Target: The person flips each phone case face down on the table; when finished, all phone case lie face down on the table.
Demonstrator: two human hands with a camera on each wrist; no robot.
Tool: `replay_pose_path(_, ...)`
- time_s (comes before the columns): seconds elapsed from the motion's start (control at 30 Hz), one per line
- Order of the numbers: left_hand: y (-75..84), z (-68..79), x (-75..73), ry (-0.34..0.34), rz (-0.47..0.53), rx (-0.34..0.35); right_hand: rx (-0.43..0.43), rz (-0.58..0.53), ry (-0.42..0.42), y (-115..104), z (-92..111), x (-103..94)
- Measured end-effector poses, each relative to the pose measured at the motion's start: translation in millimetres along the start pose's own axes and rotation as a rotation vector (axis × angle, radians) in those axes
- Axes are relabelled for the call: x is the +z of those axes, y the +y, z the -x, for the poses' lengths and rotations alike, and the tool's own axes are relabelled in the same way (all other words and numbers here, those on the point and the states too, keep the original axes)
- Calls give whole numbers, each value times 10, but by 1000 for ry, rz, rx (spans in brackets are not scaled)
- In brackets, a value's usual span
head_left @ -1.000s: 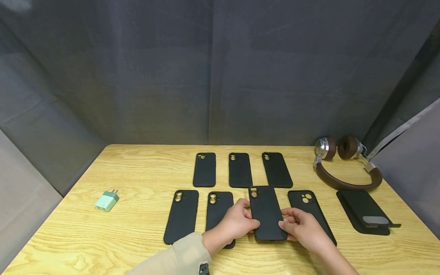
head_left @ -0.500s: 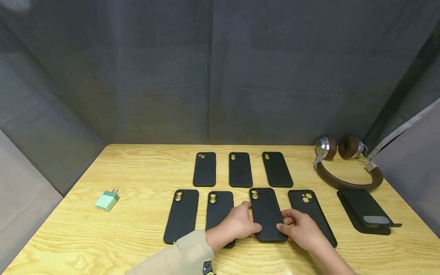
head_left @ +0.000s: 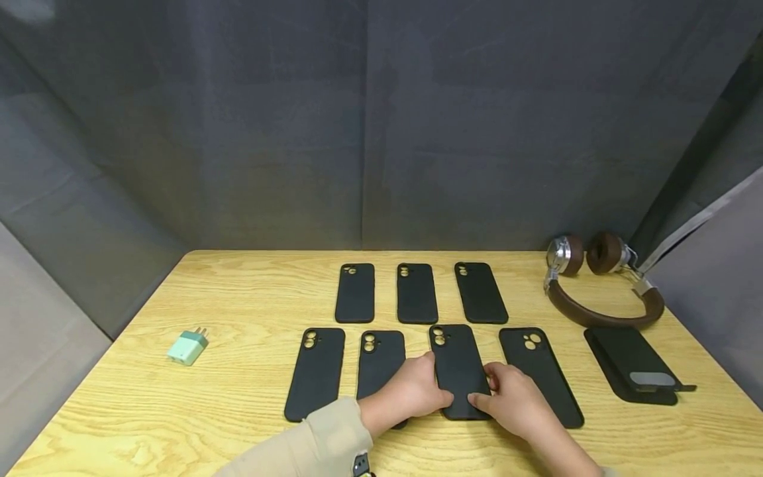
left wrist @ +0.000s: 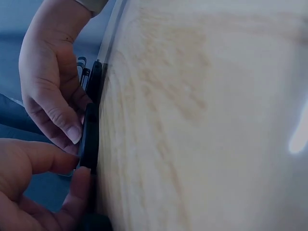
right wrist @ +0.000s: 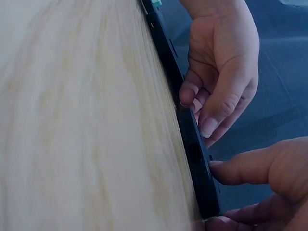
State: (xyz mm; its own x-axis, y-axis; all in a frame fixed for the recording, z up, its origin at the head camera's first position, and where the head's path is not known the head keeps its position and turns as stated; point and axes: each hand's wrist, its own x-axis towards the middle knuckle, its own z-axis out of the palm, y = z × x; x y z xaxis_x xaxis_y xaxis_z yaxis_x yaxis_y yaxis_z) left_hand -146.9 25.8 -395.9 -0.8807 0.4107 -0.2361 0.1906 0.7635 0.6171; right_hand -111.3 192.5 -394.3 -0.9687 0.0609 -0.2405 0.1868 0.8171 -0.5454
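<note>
A black phone case (head_left: 459, 374) lies back up on the wooden table, wood showing through its camera holes. My left hand (head_left: 411, 387) pinches its lower left edge, thumb over the back. At the lower right edge my right hand (head_left: 515, 401) holds it, thumb on the back and fingers along the side. In the right wrist view the case (right wrist: 197, 163) shows its bottom edge, close on the table. Partly hidden under my left arm is a second black case (head_left: 378, 364). Right of my right hand lies another case (head_left: 545, 374), inner side up.
Another black case (head_left: 316, 374) lies at the left of the front row. Behind stand three more: left (head_left: 354, 295), middle (head_left: 417, 295), right (head_left: 481, 295). A green plug adapter (head_left: 187, 347) lies far left. Brown headphones (head_left: 596, 315) and a black folding stand (head_left: 638, 364) are at right.
The held case has come down a little and shifted slightly left, in line with the front row. My right hand has moved left, its thumb further over the case.
</note>
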Motion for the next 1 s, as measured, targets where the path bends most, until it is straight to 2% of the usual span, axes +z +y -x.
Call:
replay_pose_path(0.37,8,-2,-17,-24,-19,2,37,7,-20,-21,18,-12)
replay_pose_path(0.53,-2,12,-36,1,22,3,19,6,-3,-20,55,-57)
replay_pose_path(0.7,10,39,-93,57,54,108,-11,-7,41,29,126,-246)
replay_pose_path(0.87,89,47,-124,30,192,214,-27,1,73,148,140,-459)
replay_pose_path(1.0,171,-4,-73,4,269,262,-6,0,71,284,111,-592)
